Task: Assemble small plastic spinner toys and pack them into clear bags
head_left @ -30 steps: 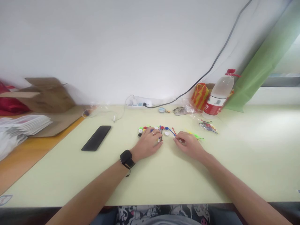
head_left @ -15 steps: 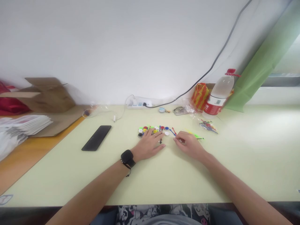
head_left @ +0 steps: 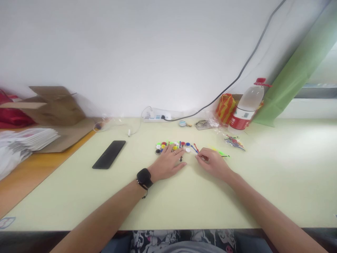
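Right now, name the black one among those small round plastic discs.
The black round disc at the near-left corner of the cluster, beside the left hand; the rest are coloured or white.

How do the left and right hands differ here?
Pose: the left hand lies flat, fingers spread over the coloured caps; the right hand is curled, fingertips pinched by a blue stick. Wear: the left hand has a black watch and a ring; the right hand is bare. Both rest on the table, palms down.
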